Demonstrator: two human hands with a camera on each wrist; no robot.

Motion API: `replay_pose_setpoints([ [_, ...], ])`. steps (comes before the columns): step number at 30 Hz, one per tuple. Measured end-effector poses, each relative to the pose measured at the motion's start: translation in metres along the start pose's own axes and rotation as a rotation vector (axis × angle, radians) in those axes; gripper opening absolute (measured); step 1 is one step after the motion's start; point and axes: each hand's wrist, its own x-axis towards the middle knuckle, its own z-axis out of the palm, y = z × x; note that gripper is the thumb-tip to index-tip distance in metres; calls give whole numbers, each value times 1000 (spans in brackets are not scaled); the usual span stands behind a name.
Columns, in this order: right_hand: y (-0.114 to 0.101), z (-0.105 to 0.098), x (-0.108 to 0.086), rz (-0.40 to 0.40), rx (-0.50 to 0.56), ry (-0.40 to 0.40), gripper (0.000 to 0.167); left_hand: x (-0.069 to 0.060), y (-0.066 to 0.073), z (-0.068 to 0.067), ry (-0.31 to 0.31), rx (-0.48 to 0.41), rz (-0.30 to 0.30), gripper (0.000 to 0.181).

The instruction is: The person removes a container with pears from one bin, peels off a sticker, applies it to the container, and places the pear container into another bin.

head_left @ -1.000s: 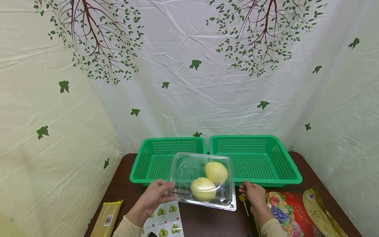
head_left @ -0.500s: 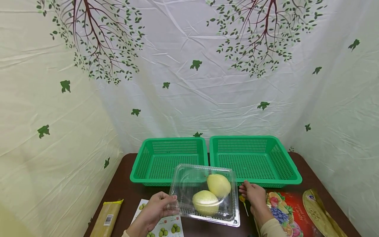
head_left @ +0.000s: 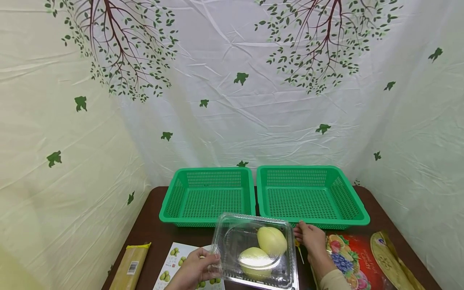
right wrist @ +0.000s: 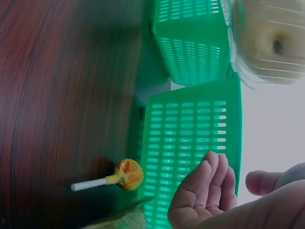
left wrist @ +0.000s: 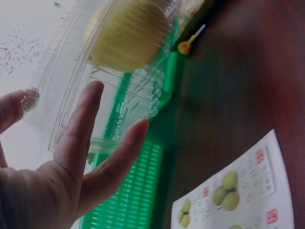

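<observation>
A clear lidded box (head_left: 232, 237) holds two pale yellow fruits, the upper fruit (head_left: 272, 241) and the lower fruit (head_left: 255, 264), crowded into its right half (the lower one carries a bright glare). Along the counter's (head_left: 154, 229) far edge sit two green baskets side by side: the left basket (head_left: 206, 222) toward the far left corner, the right basket (head_left: 340, 223) toward the far right.

The box is held up above the counter, in front of the gap between the baskets. Its long axis runs left to right, the right end slanting toward the near edge.

The left hand (head_left: 197, 269) has its grip pinching the box's left end, thumb above, fingers spread underneath. The right hand's (head_left: 312, 238) grip holds nothing: fingers loosely curled, thumb well apart from them, close by the right basket's near wall; whether they touch it I cannot tell. A yellow-headed lollipop (right wrist: 128, 174) lies just beside that basket.
</observation>
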Motion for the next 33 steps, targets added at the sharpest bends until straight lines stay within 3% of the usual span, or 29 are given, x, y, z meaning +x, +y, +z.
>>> replay_pose_setpoints([
  [7, -7, -4, -15, -33, -157, -93, 52, -1, -11, 6, 27, 11, -3, 22],
  [12, -9, -10, -26, -25, -176, -189, 55, 0, -16, 8, 58, -7, -8, 24],
  [20, -8, -23, -38, -4, -230, -264, 49, -2, -21, 14, 74, -17, -35, 32],
  [26, -6, -26, -50, 19, -247, -263, 57, -4, -29, 12, 79, 20, -73, 29],
  [33, 6, -28, -62, -3, -252, -232, 43, -8, -42, 14, 104, 90, -55, 30],
])
